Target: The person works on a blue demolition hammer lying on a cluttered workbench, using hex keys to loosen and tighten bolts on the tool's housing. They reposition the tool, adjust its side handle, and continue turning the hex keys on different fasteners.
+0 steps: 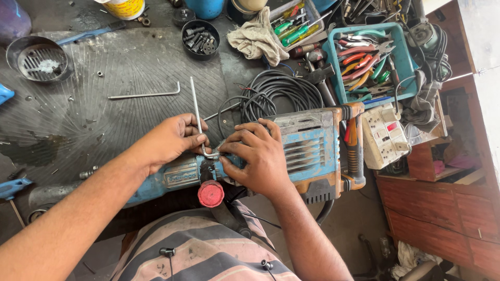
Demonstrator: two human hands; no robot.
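My one view: head camera, looking steeply down, close over the tabletop (130, 62) and drill (307, 151); no second view.

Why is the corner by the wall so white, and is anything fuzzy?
Head view: sunlight washes out the wall at top right; the left hand, right hand, hex key and blue demolition hammer look sharp; the striped shirt close below is slightly soft.
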